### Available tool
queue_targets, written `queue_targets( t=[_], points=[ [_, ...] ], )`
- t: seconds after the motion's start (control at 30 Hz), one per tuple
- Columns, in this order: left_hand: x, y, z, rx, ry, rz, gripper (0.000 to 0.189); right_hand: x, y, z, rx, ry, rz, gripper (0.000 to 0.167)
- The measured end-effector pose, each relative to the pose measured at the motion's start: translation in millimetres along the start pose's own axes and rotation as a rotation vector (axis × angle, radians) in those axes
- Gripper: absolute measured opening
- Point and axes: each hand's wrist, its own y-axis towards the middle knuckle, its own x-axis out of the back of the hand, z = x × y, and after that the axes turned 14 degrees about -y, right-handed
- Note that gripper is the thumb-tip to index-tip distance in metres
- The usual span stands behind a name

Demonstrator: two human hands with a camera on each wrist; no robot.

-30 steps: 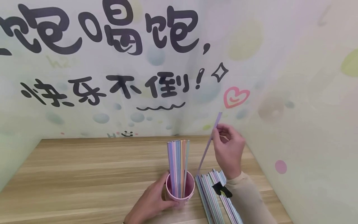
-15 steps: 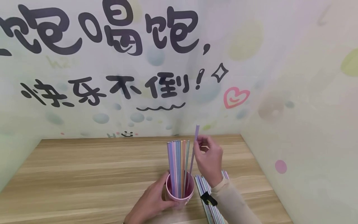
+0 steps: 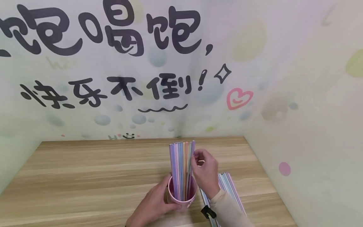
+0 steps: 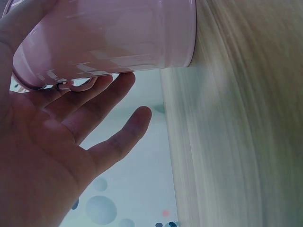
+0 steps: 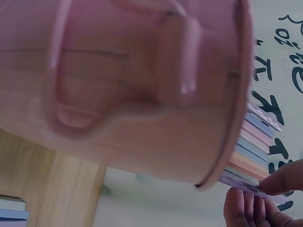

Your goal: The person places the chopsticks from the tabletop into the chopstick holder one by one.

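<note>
Left hand [image 3: 153, 200] curves thumb and fingers around a pink cup [image 3: 184, 206], gripping it from the cup's eight o'clock side, its little finger clear of the wall, as the cup stands on a wood-grain counter [image 3: 85, 176]. Inside rises a bundle of slim sticks [image 3: 180, 167] in purple, pink, blue, orange and green. Just beside the bundle's three o'clock edge, a purple stick [image 3: 193, 146] has its lower end in the cup, its upper part pinched between thumb and fingers of the right hand [image 3: 206, 171], at the cup's two o'clock. Farther right, toward four o'clock, loose sticks [image 3: 227, 182] lie on the counter, partly hidden by a beige sleeve [image 3: 228, 208].
</note>
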Motion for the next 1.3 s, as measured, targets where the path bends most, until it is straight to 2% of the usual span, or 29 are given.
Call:
queue_targets(
  t=[0.2,0.53,0.77,1.0,1.2,1.3],
  points=[
    [-0.2,-0.9,-0.7,-0.021,0.005,-0.003,0.102,-3.0,-5.7,-2.0,-0.001,-0.008,0.011,0.008],
    [-0.8,-1.3,0.3,-0.011,0.007,-0.013,0.104,3.7,-4.3,-9.7,-0.024,-0.024,0.014,0.010],
    [-2.2,-0.4,-1.5,0.047,-0.023,0.009,0.107,18.7,-5.2,-43.5,-0.108,-0.107,-0.002,0.010],
    [-1.8,0.3,-2.1,0.046,-0.007,-0.002,0.108,35.8,-9.1,-85.2,-0.218,-0.256,0.065,0.009],
    [-2.0,-0.2,-1.1,0.049,-0.015,-0.002,0.108,51.0,-12.3,-112.7,-0.238,-0.336,0.084,0.009],
    [-1.8,0.0,-1.1,0.053,-0.018,-0.001,0.107,57.6,-15.3,-127.0,-0.270,-0.384,0.127,0.010]
  ],
)
